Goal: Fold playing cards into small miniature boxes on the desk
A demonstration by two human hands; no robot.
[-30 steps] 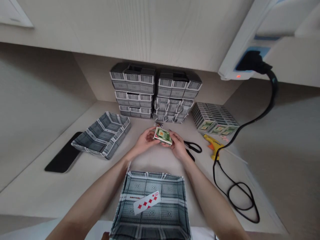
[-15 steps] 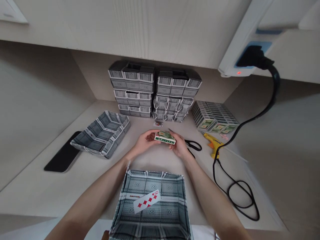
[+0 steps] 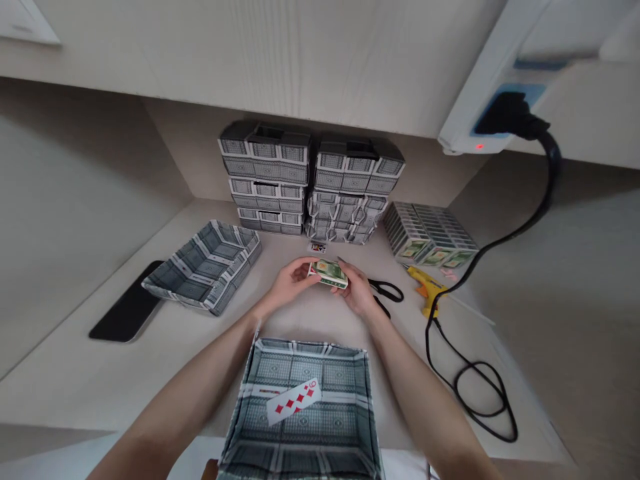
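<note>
A small green and white playing-card box is held between my two hands above the desk. My left hand grips its left end, thumb at the near side. The right end is gripped by my right hand. Just beyond the box lies a single playing card. Black-handled scissors lie beside and partly beneath my right hand. Nearest to me, between my forearms, stands an open box made of playing cards, with a loose nine of diamonds inside.
Stacked card-made boxes stand at the back. An open card-made tray partly overlaps a black phone on the left. To the right are packed card boxes, a yellow glue gun, its looping cable and an overhead power strip.
The card box has tilted slightly between my hands, so more of its top face shows and less of its near side. Both hands keep hold of it.
</note>
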